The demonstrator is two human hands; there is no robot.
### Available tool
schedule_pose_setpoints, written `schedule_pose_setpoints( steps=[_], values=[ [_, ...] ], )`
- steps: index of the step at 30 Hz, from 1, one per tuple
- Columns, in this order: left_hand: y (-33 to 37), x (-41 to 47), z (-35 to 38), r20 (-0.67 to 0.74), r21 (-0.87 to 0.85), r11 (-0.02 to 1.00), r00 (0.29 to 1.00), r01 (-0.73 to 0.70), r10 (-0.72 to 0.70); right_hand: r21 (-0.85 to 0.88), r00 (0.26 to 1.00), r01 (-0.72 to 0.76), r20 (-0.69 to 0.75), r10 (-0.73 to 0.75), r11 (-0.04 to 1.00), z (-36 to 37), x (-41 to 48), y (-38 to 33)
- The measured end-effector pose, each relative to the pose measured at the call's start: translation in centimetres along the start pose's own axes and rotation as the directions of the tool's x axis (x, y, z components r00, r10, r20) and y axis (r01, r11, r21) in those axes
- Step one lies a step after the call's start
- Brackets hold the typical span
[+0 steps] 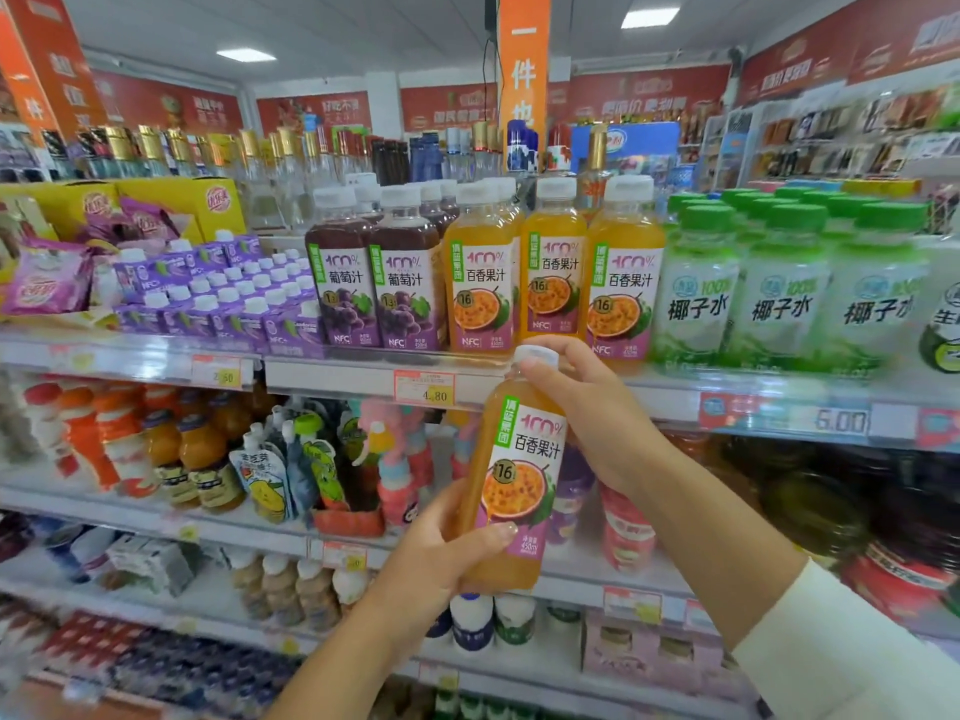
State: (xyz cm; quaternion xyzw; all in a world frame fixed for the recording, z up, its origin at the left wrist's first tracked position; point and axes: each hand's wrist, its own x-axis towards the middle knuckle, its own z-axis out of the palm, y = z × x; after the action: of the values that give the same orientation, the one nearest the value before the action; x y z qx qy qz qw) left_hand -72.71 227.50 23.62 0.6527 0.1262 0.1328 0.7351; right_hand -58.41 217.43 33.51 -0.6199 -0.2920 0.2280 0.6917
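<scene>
An orange passion-fruit juice bottle [519,459] with a white cap and a white-and-purple label is held upright in front of the shelves. My left hand [447,558] grips its lower part from the left, thumb across the label's bottom. My right hand [582,407] holds the neck and cap from the right, fingers curled round the top. Three matching bottles [553,272] stand in a row on the upper shelf [363,374] just above.
Purple grape juice bottles [374,283] stand left of the orange ones, green-capped coconut water bottles [779,293] to the right, purple cartons [218,304] further left. Lower shelves hold drinks, pouches and cans. Price tags [423,388] line the shelf edges.
</scene>
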Motion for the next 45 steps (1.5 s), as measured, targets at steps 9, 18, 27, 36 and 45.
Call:
schedule_pose_setpoints(
  steps=[9, 18, 27, 36, 45],
  values=[
    [1.7, 0.9, 0.4, 0.134, -0.151, 0.987, 0.990, 0.056, -0.035, 0.296, 0.999, 0.037, -0.041, -0.026, 0.955, -1.5, 0.6, -0.4],
    [1.0, 1.5, 0.3, 0.371, -0.341, 0.920, 0.927, 0.193, -0.057, 0.382, 0.985, 0.013, 0.152, -0.077, 0.924, -1.1, 0.5, 0.3],
    [1.2, 0.8, 0.6, -0.228, 0.436, 0.900, 0.964, -0.027, 0.139, -0.147, 0.985, 0.164, -0.033, -0.171, 0.975, -0.2, 0.2, 0.8],
    [1.6, -0.5, -2.5, 0.073, 0.086, 0.993, 0.994, 0.077, -0.083, 0.247, 0.991, 0.119, 0.027, -0.129, 0.962, -0.7, -0.3, 1.5],
    [0.3, -1.4, -0.9, -0.023, 0.113, 0.993, 0.999, -0.023, 0.025, 0.059, 0.990, 0.141, -0.028, -0.140, 0.988, -1.4, -1.0, 1.6]
  ],
)
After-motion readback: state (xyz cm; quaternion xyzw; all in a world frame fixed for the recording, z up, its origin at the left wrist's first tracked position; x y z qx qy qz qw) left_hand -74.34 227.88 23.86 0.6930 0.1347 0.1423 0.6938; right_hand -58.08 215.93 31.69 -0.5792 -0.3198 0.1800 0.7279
